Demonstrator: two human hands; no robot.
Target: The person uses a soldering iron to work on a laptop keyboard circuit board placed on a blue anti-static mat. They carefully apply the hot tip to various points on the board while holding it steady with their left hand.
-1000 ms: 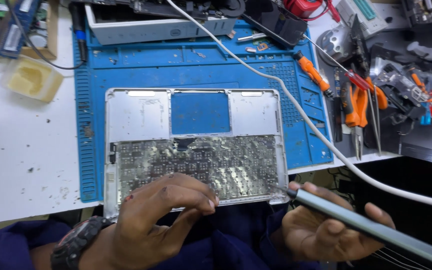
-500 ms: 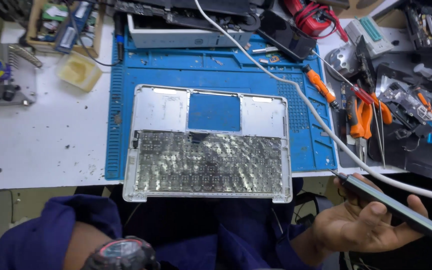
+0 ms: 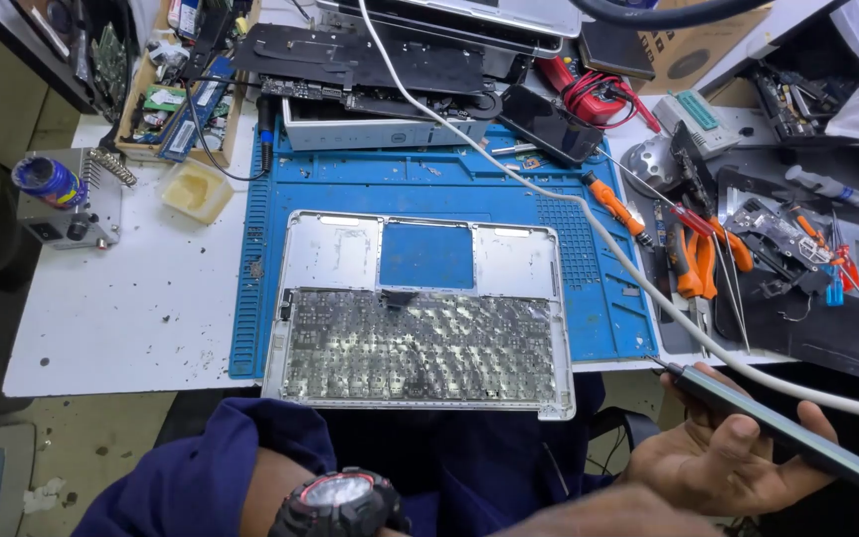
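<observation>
A silver laptop top case (image 3: 330,254) lies upside down on a blue work mat (image 3: 569,239), with its bare keyboard back (image 3: 420,348) facing up at the near table edge. At the lower right, off the table, my right hand (image 3: 718,472) is palm up and holds a long dark pen-shaped tool (image 3: 782,430), thumb resting on it. My left wrist wears a black watch (image 3: 340,502) at the bottom edge. Only a sliver of my left hand (image 3: 599,517) shows there, below the case and touching nothing that I can see.
A thick white cable (image 3: 569,204) crosses the mat from the top to the lower right. Orange-handled pliers and screwdrivers (image 3: 693,264) lie right of the mat. Dismantled laptop parts (image 3: 370,60) sit behind it. A soldering station (image 3: 62,214) and a yellow sponge tray (image 3: 196,189) stand left.
My left hand has come off the keyboard back and dropped to the bottom edge of the view. The right hand still holds the tool at the lower right.
</observation>
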